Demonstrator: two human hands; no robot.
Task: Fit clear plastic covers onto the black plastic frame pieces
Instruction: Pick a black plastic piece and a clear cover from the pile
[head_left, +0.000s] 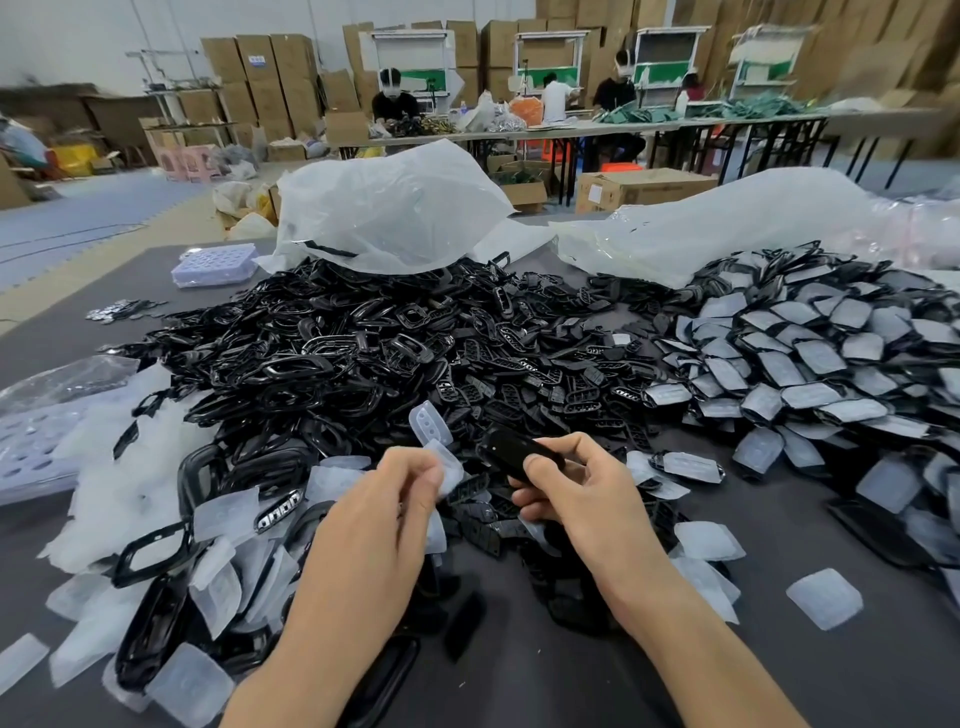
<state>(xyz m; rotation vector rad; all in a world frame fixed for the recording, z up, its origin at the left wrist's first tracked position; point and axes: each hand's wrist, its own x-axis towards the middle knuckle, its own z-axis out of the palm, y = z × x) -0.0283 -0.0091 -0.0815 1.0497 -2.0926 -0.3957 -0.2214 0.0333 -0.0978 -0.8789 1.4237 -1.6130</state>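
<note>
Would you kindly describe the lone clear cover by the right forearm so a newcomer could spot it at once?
On the grey table, look to the near right, just outside the right hand and its forearm. A squarish, frosted cover lies there. Unlike the other covers, heaped or overlapping black frames, it sits alone on bare table, touching nothing.

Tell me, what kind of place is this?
Most likely a small factory assembly floor: a heap of black frames covers the table, stacked cartons fill the back, and other workers sit at a long bench.
</note>
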